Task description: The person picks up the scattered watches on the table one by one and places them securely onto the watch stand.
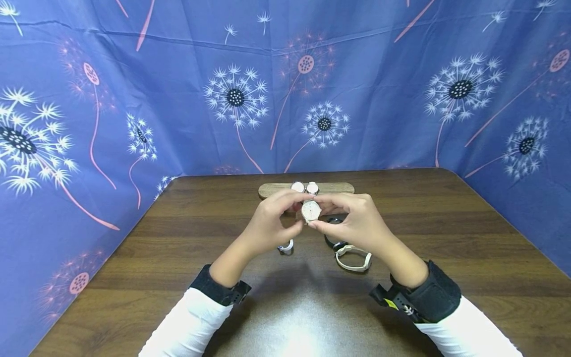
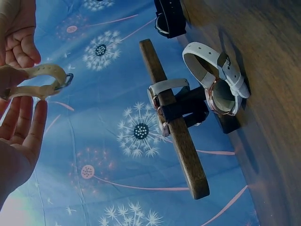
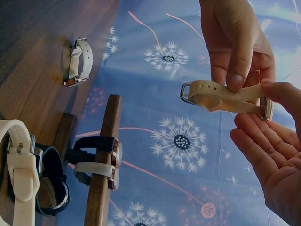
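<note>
A: Where's the cream-strap watch [image 1: 311, 211]?

B: Held up over the table [image 1: 446, 238], in front of the wooden watch bar [image 1: 332, 188]. Left hand [image 1: 267, 223] and right hand [image 1: 357, 223] both pinch it at the case edges.

A: Handling?

B: Light, I'd judge. Strap [image 3: 221, 94] looks soft and floppy; case [image 3: 267, 108] rigid, glass scratch-prone. Best held by the case rim, not the strap. Buckle [image 3: 186, 92] state is hard to tell from here.
</note>
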Tool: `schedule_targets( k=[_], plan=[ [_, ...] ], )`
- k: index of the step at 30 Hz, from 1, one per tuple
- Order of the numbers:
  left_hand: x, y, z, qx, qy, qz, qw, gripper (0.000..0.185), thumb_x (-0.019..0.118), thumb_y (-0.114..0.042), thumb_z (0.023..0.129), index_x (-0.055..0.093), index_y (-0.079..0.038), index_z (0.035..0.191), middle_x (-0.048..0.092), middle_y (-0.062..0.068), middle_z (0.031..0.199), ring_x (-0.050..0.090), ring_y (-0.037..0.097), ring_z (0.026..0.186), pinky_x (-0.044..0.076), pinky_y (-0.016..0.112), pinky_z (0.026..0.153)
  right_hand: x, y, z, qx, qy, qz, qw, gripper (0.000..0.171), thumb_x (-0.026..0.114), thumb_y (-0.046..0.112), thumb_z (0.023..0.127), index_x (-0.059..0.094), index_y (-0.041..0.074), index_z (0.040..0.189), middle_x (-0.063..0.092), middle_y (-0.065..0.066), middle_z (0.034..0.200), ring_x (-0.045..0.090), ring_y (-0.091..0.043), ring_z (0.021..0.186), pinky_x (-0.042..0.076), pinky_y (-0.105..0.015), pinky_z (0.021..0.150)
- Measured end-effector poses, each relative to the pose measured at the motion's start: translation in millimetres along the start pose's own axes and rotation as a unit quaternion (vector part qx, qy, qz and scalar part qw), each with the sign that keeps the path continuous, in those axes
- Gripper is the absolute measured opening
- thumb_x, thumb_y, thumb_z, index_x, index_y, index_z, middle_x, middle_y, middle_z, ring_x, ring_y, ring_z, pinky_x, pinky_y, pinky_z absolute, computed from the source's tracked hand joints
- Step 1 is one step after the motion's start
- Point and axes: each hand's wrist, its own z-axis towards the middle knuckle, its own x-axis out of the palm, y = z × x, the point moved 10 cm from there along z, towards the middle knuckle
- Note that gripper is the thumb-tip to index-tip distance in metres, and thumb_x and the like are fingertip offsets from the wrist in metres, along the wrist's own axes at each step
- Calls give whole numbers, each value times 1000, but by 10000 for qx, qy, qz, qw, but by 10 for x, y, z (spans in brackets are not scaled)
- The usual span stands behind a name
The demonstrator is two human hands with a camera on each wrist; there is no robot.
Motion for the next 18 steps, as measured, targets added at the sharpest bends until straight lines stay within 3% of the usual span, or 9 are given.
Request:
schedule_targets(
  k=[8,18],
  plan=[
    [18,-24,2,-85,55,212,9997,54,83,-4,74,63,2,123,65,11,113,59,17,100,50,22,87,-23,52,-2,-340,-134,-362,9987,44,87,-1,63,70,-3,105,73,-7,88,70,-17,74,56,-20,70],
    [-11,-38,-7,-191,25,302,9994,54,88,-9,70,68,3,118,68,14,111,64,20,100,52,21,84,26,98,-2,-655,30,-748,9950,47,91,6,62,71,-3,103,74,-7,90,70,-16,75,56,-21,71]
  ],
)
